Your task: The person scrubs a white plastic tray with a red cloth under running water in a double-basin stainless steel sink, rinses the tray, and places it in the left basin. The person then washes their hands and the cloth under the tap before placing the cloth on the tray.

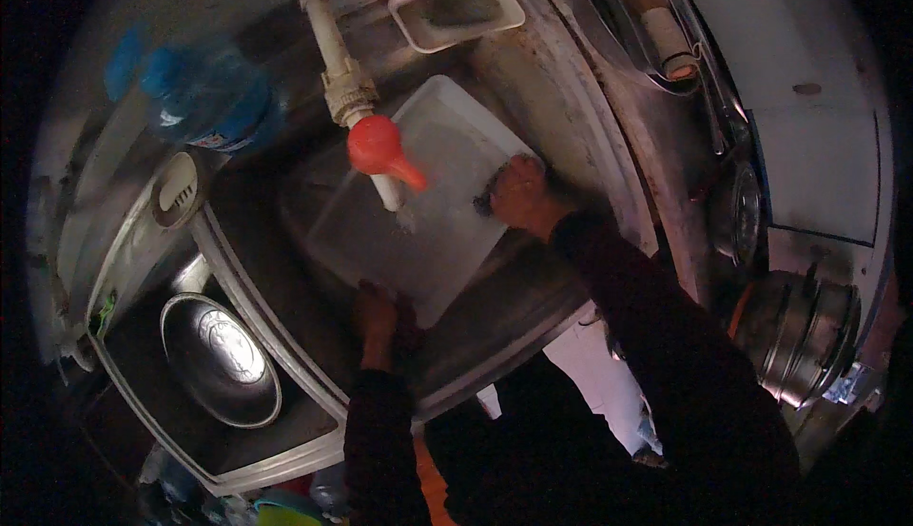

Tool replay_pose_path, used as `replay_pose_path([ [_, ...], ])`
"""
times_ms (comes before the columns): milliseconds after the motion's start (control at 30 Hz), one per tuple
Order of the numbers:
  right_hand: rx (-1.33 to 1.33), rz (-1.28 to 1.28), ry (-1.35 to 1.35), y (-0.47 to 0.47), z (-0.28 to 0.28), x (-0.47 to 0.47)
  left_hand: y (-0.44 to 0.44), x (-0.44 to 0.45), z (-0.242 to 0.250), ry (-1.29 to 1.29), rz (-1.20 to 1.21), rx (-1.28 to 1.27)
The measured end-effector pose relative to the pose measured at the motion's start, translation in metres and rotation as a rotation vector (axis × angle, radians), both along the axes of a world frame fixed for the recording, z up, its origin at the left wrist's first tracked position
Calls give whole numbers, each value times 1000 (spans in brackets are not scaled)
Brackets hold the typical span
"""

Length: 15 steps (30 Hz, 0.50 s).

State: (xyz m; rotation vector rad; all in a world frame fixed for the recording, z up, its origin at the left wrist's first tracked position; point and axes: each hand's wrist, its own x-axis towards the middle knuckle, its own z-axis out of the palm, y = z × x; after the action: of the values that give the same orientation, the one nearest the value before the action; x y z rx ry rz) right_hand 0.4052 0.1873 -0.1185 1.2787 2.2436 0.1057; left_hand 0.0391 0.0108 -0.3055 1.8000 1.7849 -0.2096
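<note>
A white rectangular plastic tray [446, 162] is tilted inside a dark sink basin [492, 290]. My left hand [376, 310] grips its near edge; the fingers are dim and partly hidden. At the tray's right rim, my right hand [524, 192] is closed around a dark scrubbing pad [485, 201], probably steel wool, pressed to the plastic. Above the tray hangs a pale plastic tap pipe [332, 44] with a red lever handle [374, 144]. What looks like water falls from its spout onto the tray.
To the left, a metal bowl [221, 362] lies in a second basin. A blue plastic bottle [214, 101] stands behind the sink divider. A shallow white dish [456, 11] rests at the back ledge. Metal pots [799, 340] and a large pan [628, 19] line the right side.
</note>
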Motion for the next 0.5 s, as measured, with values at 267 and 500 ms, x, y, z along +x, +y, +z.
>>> replay_pose_path([
  [267,-85,14,286,-2,-10,-23,-25,-19,-42,77,177,27],
  [500,60,218,705,-48,-100,14,1,-5,-13,-68,120,60],
])
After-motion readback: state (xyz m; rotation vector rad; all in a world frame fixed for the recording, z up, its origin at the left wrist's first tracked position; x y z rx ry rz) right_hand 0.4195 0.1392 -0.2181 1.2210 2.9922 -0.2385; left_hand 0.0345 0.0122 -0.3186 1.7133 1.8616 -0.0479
